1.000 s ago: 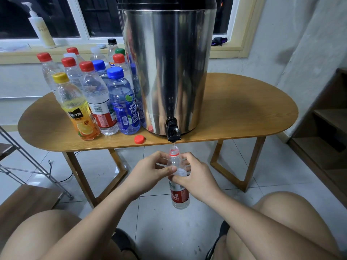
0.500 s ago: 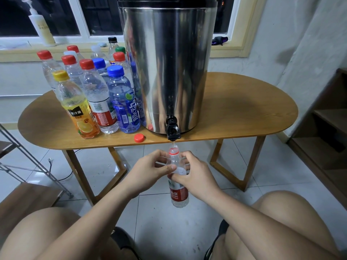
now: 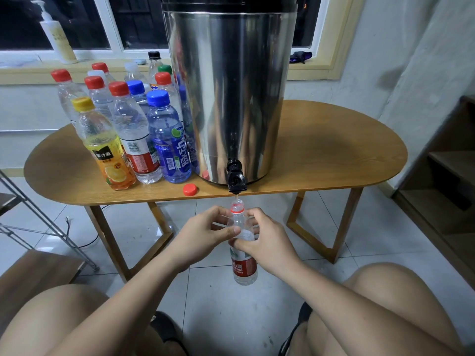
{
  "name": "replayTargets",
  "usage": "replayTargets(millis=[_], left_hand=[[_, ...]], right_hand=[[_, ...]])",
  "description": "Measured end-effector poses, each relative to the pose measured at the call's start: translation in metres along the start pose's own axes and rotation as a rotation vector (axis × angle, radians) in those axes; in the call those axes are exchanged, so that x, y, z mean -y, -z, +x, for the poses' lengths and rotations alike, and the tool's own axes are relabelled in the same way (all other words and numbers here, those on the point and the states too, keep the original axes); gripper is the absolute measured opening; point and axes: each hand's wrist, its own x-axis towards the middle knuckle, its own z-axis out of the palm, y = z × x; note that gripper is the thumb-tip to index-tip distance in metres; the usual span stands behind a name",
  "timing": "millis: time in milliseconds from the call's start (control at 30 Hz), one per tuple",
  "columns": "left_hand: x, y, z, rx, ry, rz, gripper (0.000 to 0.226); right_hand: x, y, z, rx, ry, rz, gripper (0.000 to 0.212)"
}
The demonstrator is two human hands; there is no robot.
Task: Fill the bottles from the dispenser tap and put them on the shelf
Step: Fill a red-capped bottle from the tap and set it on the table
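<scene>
A clear plastic bottle (image 3: 243, 265) with a red label and a red neck ring hangs uncapped just under the black tap (image 3: 236, 179) of a tall steel dispenser (image 3: 231, 98). A thin stream of water runs from the tap into its mouth. My left hand (image 3: 203, 232) grips the bottle's shoulder from the left and my right hand (image 3: 267, 242) grips it from the right. A loose red cap (image 3: 190, 189) lies on the table near the front edge, left of the tap.
Several capped bottles (image 3: 133, 129) stand grouped on the oval wooden table (image 3: 334, 150), left of the dispenser. Wooden shelves (image 3: 447, 176) stand at the right wall. A metal rack (image 3: 38, 222) is at the left. A pump bottle (image 3: 57, 34) sits on the windowsill.
Both hands keep the bottle under the tap. The view has shifted slightly; nothing else has visibly moved.
</scene>
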Motion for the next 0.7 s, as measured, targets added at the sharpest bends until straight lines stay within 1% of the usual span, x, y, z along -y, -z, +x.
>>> replayTargets(millis=[700], left_hand=[[-0.0001,0.0005,-0.0004,-0.001,-0.01,0.002,0.03]], right_hand=[[-0.0021,0.0,-0.001,-0.009,0.011,0.036,0.069]])
